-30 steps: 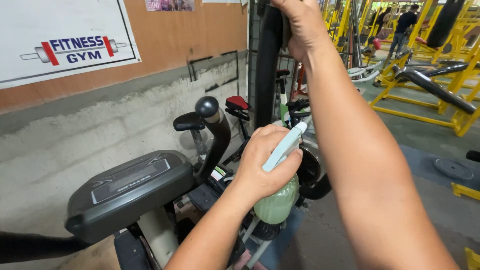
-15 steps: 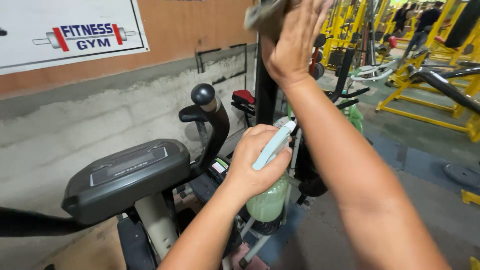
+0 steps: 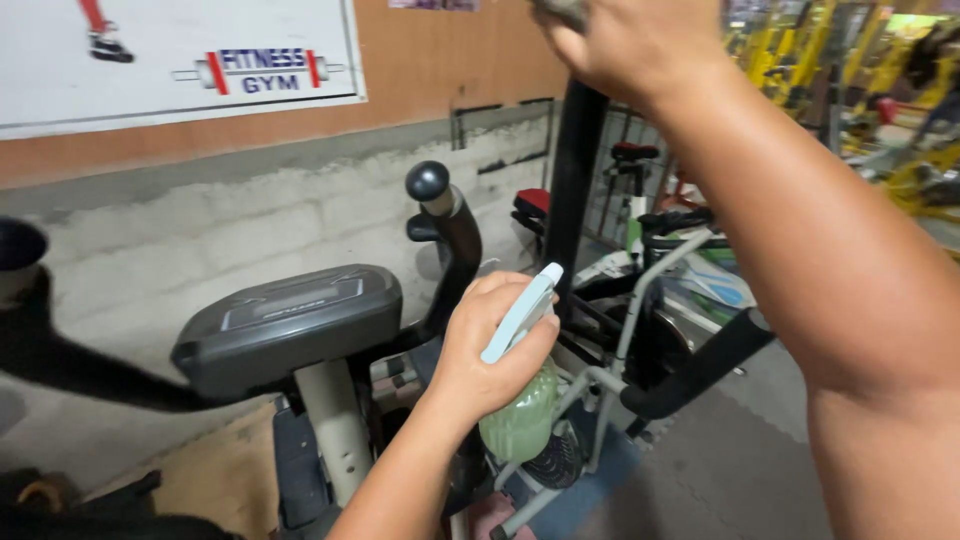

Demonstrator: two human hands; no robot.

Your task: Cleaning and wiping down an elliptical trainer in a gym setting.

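My left hand (image 3: 490, 350) grips a spray bottle (image 3: 522, 420) with a pale green body and a light blue nozzle that points up and to the right. It is held in front of an exercise bike. My right hand (image 3: 625, 45) is raised at the top edge of the view, closed on a grey cloth (image 3: 560, 10) that is mostly out of frame. That hand presses against the top of a black upright bar (image 3: 572, 190) of the machine. My right forearm crosses the right side of the view.
A grey console (image 3: 290, 320) sits on a pale post at left, with a black knob-ended handle (image 3: 430, 183) behind it. A second bike with a red seat (image 3: 533, 203) stands by the wall. Yellow gym machines (image 3: 900, 90) fill the back right. A white sign (image 3: 180, 60) hangs on the wall.
My right hand has gone from flat on the bar to a closed grip higher up at the frame's top. The left hand with the bottle has stayed about where it was.
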